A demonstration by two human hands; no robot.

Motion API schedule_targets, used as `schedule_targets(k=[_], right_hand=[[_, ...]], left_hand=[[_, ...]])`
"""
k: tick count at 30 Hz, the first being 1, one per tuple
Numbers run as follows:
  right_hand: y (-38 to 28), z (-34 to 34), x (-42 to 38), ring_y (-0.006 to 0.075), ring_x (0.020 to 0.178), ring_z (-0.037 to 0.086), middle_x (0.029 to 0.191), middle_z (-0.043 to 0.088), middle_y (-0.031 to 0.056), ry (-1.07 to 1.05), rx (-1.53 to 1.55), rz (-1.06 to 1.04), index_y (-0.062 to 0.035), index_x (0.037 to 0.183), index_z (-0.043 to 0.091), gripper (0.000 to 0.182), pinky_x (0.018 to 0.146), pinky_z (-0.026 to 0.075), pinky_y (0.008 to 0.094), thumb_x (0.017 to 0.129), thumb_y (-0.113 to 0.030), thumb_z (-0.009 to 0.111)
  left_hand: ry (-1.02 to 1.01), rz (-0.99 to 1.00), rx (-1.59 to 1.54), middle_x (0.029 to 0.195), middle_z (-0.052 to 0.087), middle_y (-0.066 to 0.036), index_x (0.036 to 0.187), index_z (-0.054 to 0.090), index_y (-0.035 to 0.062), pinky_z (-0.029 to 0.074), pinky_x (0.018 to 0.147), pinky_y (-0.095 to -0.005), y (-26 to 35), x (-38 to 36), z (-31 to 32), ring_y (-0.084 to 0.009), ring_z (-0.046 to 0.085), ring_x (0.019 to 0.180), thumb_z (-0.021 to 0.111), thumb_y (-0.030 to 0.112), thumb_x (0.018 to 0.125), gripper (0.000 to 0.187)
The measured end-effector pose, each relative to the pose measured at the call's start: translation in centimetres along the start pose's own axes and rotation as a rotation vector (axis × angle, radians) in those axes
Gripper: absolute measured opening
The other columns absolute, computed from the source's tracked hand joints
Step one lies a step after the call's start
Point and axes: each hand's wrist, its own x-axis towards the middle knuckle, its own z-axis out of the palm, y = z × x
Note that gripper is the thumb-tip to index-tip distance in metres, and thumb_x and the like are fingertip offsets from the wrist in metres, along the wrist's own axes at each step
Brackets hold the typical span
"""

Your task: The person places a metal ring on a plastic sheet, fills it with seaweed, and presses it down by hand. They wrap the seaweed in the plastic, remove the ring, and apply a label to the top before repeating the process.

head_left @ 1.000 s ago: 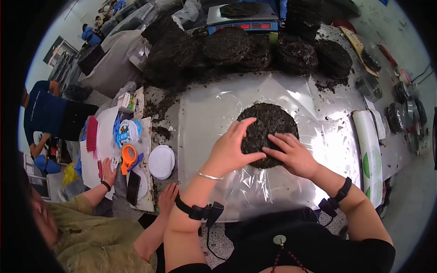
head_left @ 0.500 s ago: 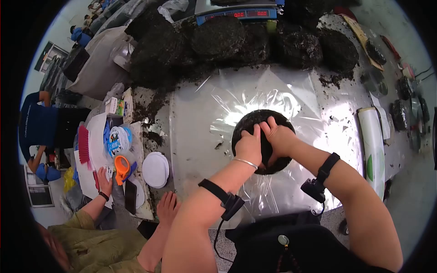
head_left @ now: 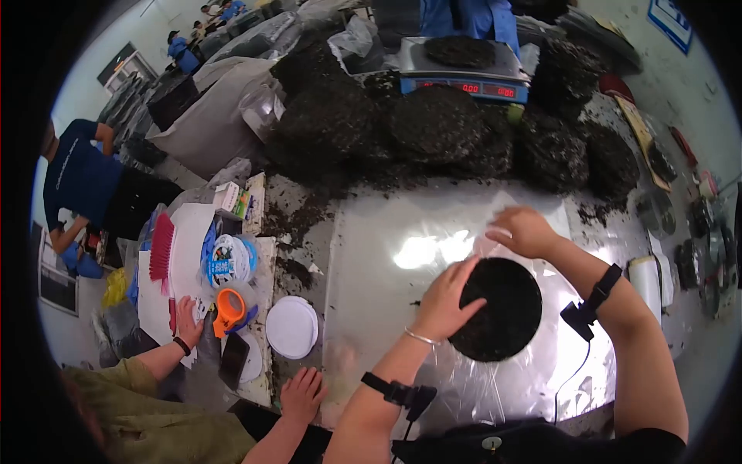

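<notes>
A round, dark, compressed cake (head_left: pixel 501 321) of leafy-looking material lies flat on clear plastic film (head_left: pixel 483 383) over the pale work surface. My left hand (head_left: pixel 444 305) rests at the cake's left edge, its fingers stretched out and its thumb apart over the dark top. Beyond the far edge of the cake, my right hand (head_left: pixel 525 232) is curled with fingertips pinched on what looks like the lifted plastic film; motion blurs them slightly. Each of my forearms wears a black strap with a small device.
Several dark cakes (head_left: pixel 437 124) stand along the back, before a scale (head_left: pixel 464 85) with red digits. On the left are a white round lid (head_left: pixel 291 327), orange tape dispenser (head_left: pixel 229 308), red brush (head_left: pixel 161 251) and phone (head_left: pixel 233 359). A co-worker's hands (head_left: pixel 303 394) rest nearby.
My hands were together on top of the cake. They have since parted: the right moved to the far side by the film, the left to the left edge. The camera view has tilted upward.
</notes>
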Motion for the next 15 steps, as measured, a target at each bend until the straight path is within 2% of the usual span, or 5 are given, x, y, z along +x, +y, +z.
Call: schedule_targets(k=[1, 3, 6, 12, 15], right_hand=[[-0.8, -2.0, 2.7, 0.0366, 0.128, 0.055, 0.135, 0.059, 0.0194, 0.427, 0.036, -0.209, -0.0089, 0.132, 0.063, 0.057, 0.108, 0.044, 0.0476, 0.083, -0.032, 0.080], [-3.4, -7.2, 8.0, 0.0360, 0.139, 0.043, 0.149, 0.046, 0.0144, 0.675, -0.122, -0.263, -0.0170, 0.146, 0.048, 0.093, 0.116, 0.038, 0.0465, 0.064, -0.022, 0.091], [-2.2, -7.3, 15.3, 0.0330, 0.141, 0.039, 0.150, 0.041, 0.0127, 0.477, -0.498, -0.265, -0.0218, 0.157, 0.035, 0.112, 0.117, 0.033, 0.0447, 0.061, -0.027, 0.093], [-1.6, -4.1, 17.9, 0.0292, 0.124, 0.046, 0.135, 0.046, 0.0119, 0.438, -0.591, -0.232, -0.0209, 0.159, 0.034, 0.110, 0.105, 0.039, 0.0383, 0.064, -0.025, 0.089], [-1.5, -5.0, 17.3, 0.0292, 0.124, 0.050, 0.135, 0.053, 0.0124, 0.651, -0.597, -0.314, -0.0207, 0.152, 0.046, 0.081, 0.104, 0.041, 0.0395, 0.077, -0.011, 0.073]], left_hand=[[0.021, 0.005, -0.024, 0.138, 0.057, -0.019, 0.151, 0.043, 0.0072, 0.046, 0.107, -0.0429, -0.2, -0.1, 0.0, -0.0378, 0.057, 0.124, 0.080, 0.022, 0.085, 0.077], [0.039, 0.007, -0.046, 0.134, 0.058, -0.020, 0.151, 0.043, 0.0064, 0.046, 0.107, -0.0437, -0.4, 0.0, -0.1, -0.0385, 0.058, 0.122, 0.079, 0.023, 0.085, 0.077], [0.001, 0.027, -0.042, 0.136, 0.056, -0.019, 0.152, 0.042, 0.0052, 0.045, 0.107, -0.0449, -0.9, 0.4, -0.2, -0.0382, 0.056, 0.123, 0.078, 0.022, 0.086, 0.077], [-0.029, -0.017, -0.016, 0.138, 0.052, -0.019, 0.152, 0.041, 0.0040, 0.045, 0.106, -0.0459, -0.7, 0.4, -0.3, -0.0376, 0.056, 0.121, 0.076, 0.025, 0.088, 0.076], [-0.011, -0.002, 0.012, 0.140, 0.052, -0.021, 0.152, 0.040, 0.0021, 0.042, 0.110, -0.0455, -0.5, 0.3, -0.1, -0.0395, 0.053, 0.126, 0.076, 0.024, 0.088, 0.076]])
